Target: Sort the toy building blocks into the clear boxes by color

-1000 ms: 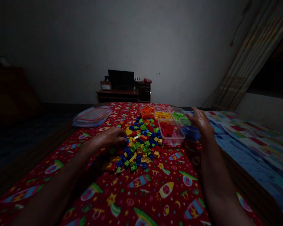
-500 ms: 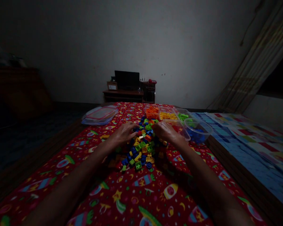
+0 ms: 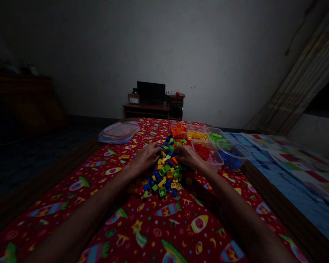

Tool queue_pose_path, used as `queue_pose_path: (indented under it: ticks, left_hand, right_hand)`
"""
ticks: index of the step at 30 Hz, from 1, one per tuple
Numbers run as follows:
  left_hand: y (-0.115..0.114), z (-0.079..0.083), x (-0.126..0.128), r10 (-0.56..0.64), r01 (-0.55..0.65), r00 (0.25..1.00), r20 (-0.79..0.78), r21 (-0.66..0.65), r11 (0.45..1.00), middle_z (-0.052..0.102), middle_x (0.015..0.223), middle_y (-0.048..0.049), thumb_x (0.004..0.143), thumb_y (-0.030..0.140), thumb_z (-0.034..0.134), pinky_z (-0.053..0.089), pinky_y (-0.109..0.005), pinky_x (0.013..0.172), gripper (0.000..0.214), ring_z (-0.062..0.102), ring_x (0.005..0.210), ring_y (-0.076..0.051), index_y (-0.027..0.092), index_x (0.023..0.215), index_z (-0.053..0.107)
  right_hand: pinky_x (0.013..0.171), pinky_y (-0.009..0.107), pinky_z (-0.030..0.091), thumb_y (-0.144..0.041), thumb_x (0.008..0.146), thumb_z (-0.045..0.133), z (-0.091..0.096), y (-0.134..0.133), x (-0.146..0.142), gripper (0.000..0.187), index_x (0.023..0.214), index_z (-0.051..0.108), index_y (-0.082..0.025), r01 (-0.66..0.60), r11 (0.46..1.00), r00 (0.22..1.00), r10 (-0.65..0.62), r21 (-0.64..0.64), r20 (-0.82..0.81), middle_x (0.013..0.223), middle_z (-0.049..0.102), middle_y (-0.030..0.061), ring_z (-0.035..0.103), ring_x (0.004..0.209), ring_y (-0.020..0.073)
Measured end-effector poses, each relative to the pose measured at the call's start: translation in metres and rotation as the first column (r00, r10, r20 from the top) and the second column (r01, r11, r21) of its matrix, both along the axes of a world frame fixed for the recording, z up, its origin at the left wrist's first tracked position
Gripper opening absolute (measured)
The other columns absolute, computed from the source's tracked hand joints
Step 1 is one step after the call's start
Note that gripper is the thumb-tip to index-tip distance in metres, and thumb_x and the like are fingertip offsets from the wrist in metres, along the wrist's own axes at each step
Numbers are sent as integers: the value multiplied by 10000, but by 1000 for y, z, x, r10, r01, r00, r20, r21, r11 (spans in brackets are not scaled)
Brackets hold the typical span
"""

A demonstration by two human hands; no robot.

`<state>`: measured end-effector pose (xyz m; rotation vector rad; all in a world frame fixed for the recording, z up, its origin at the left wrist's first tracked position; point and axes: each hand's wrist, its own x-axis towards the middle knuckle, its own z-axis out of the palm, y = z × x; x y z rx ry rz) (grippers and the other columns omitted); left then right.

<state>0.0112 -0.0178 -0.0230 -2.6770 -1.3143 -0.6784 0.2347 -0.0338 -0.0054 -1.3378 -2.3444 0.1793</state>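
A heap of mixed toy building bricks [image 3: 168, 171] in blue, green, yellow, orange and red lies on the red patterned cloth [image 3: 159, 233]. My left hand [image 3: 147, 156] rests at the heap's left side with its fingers curled in among the bricks. From the right, my right hand [image 3: 188, 156] reaches into the upper part of the heap, its fingers bent and drawn together near an orange brick. Whatever is between the fingertips of either hand is too small and dark to make out.
Clear containers hold sorted bricks: orange [image 3: 179, 130], yellow [image 3: 197, 136], green [image 3: 215, 137], red [image 3: 204, 151]; blue ones lie in a round tub [image 3: 233, 155]. Stacked lids [image 3: 119, 132] lie at the far left. A single yellow brick [image 3: 124, 157] sits left of the heap. A bed [image 3: 263, 164] adjoins the right.
My right hand has come down and away from the red-brick container, leaving it more visible. My left hand has closed its fingers and moved slightly further over the heap. The view has shifted a little.
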Motion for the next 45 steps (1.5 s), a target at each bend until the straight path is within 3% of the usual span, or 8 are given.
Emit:
queue_pose_path:
  ticks: [6,13,24,32,36,39,42,45]
  left_hand:
    - [4,0,-5,9,-5,996,87,-39,999,550,977,-53,822,251,529,478,-312,758,231,568,860,-192,211,1029,623]
    - [17,-9,-13,-65,62,984,168,26,998,544,979,-54,810,242,526,485,-326,781,240,566,871,-191,205,1027,623]
    - [28,-20,18,-194,196,964,184,6,981,598,1149,-90,743,110,516,452,-373,943,344,558,1074,-214,180,1060,629]
    - [24,-11,22,-135,185,940,313,-136,973,699,935,-44,704,120,533,481,-302,829,309,632,888,-193,181,971,678]
    - [16,10,18,42,133,852,522,-292,947,708,883,-33,695,267,606,492,-311,774,289,641,828,-214,181,959,690]
    - [14,15,16,82,282,727,682,-406,869,698,988,-65,706,411,626,494,-334,791,428,634,912,-240,157,1050,653]
    - [10,14,16,68,417,658,750,-438,796,668,1096,-90,704,469,645,483,-349,847,556,607,1018,-256,158,1163,592]
    - [7,12,20,69,415,631,773,-411,811,663,1104,-100,677,453,678,486,-367,860,602,615,1009,-257,154,1188,571]
  right_hand:
    - [661,253,359,-232,850,492,-7,-3,-5,329,1150,560,-118,74,994,980,-86,75,181,950,642,126,561,812,190]
    - [554,233,277,-211,850,453,1,2,5,224,828,659,-126,105,986,993,-112,133,45,677,592,43,456,578,113]
    - [665,250,362,-272,914,409,-13,2,-10,311,1146,580,-157,-42,991,986,21,125,163,896,642,105,567,774,175]
    - [677,243,405,-200,789,546,-5,5,-6,222,980,650,-160,24,997,990,-14,73,-141,833,665,48,580,750,155]
    - [638,225,434,-219,795,496,-1,11,-6,226,944,656,-161,20,999,902,-1,39,-431,799,650,16,577,694,124]
    - [565,197,441,-188,766,497,0,13,-9,209,894,658,-153,-9,991,812,-70,-133,-580,755,640,2,577,624,102]
    - [500,182,448,-147,753,492,4,8,-16,211,902,642,-150,-99,926,694,-197,-363,-692,698,628,-8,584,564,94]
    - [476,179,471,-169,773,521,7,2,-24,159,899,618,-166,-233,827,516,-340,-511,-786,655,611,-19,584,541,91]
